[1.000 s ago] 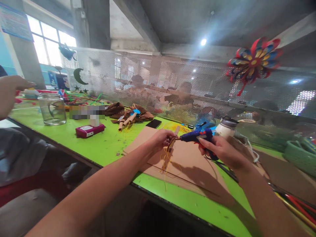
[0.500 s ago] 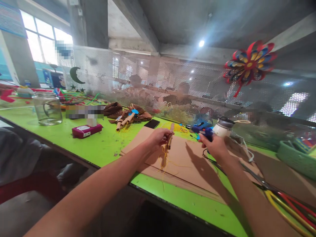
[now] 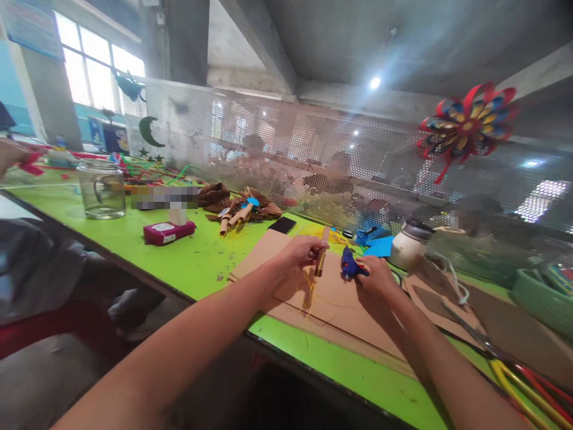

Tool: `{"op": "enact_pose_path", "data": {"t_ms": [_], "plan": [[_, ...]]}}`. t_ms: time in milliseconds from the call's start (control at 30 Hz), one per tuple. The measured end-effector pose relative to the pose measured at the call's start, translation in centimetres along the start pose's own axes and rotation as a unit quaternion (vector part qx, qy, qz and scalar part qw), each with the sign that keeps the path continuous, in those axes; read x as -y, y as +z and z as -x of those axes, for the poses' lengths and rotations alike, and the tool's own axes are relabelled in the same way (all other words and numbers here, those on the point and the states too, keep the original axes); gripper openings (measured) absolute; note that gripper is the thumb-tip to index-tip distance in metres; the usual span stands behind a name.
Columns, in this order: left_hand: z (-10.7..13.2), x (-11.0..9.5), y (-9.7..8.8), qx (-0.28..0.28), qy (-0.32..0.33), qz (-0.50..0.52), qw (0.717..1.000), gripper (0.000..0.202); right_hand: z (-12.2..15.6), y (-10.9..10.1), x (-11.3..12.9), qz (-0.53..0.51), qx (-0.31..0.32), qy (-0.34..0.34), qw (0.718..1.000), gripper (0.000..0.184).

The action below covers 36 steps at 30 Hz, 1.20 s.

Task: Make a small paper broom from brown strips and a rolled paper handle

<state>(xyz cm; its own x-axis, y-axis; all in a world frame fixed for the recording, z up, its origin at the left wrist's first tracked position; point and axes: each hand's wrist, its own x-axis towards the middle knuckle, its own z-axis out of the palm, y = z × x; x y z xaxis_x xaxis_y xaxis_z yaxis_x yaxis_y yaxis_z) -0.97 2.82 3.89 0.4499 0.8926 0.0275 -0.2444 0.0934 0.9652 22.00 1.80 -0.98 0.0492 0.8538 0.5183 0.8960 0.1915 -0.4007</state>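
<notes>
My left hand (image 3: 307, 252) is closed on a narrow brown paper strip (image 3: 326, 234), held upright above the cardboard sheets. Thin yellow strings (image 3: 308, 285) dangle below that hand. My right hand (image 3: 378, 275) grips a blue hot glue gun (image 3: 351, 264) by its handle, with the nozzle tilted down toward the sheets, just right of the strip. The two do not touch. Under both hands lies a stack of brown cardboard sheets (image 3: 340, 325). My fingers hide part of the strip and the gun's handle.
Large scissors (image 3: 490, 346) lie at the right, near a white jar (image 3: 409, 242) and a green basket (image 3: 544, 298). Brown paper pieces (image 3: 250, 210), a purple box (image 3: 169, 232) and a glass jar (image 3: 102, 190) stand leftward. A perforated screen (image 3: 286, 152) closes the back; another person's hand (image 3: 13, 156) shows far left.
The glue gun has come away from the white jar, toward the paper strip, and its nozzle has swung downward. A blue sheet behind it now shows. My left hand keeps its hold.
</notes>
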Motion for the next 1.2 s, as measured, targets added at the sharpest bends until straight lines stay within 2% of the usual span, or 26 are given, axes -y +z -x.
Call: {"op": "enact_pose_path", "data": {"t_ms": [100,167,233,300,467,667,700,833,900,1200], "plan": [[-0.1,0.3,-0.1,0.007,0.008,0.007,1.0,0.012,0.7,-1.0,2.1,-0.034,-0.007,-0.004,0.999,0.025],[-0.3,0.6,-0.1,0.007,0.018,0.011,1.0,0.013,1.6,-1.5,4.3,-0.098,0.016,-0.002,0.995,0.028],[-0.6,0.9,-0.2,-0.004,0.031,0.014,0.999,0.013,2.6,-1.9,6.5,-0.286,0.096,0.043,0.953,0.029],[-0.8,1.1,-0.3,-0.017,0.046,0.017,0.999,0.013,3.6,-2.1,8.5,-0.373,0.144,0.057,0.915,0.026],[-1.0,1.1,-0.2,-0.043,0.075,0.03,0.996,0.01,5.3,-1.1,11.4,-0.415,0.237,0.077,0.875,0.027],[-1.0,1.1,0.0,-0.052,0.096,0.048,0.993,0.009,6.3,0.7,12.3,-0.461,0.249,0.132,0.841,0.028],[-1.0,1.1,0.0,-0.052,0.097,0.049,0.993,0.01,6.4,0.8,12.3,-0.458,0.244,0.127,0.845,0.028],[-1.1,1.2,0.1,-0.054,0.101,0.054,0.992,0.012,6.3,0.7,12.1,-0.378,0.221,0.072,0.896,0.028],[-1.1,1.3,0.1,-0.058,0.103,0.055,0.992,0.013,6.2,0.6,12.0,-0.345,0.218,0.05,0.911,0.03],[-1.4,1.6,0.2,-0.087,0.114,0.045,0.989,0.013,6.1,1.1,11.6,-0.308,0.212,0.029,0.927,0.028]]}}
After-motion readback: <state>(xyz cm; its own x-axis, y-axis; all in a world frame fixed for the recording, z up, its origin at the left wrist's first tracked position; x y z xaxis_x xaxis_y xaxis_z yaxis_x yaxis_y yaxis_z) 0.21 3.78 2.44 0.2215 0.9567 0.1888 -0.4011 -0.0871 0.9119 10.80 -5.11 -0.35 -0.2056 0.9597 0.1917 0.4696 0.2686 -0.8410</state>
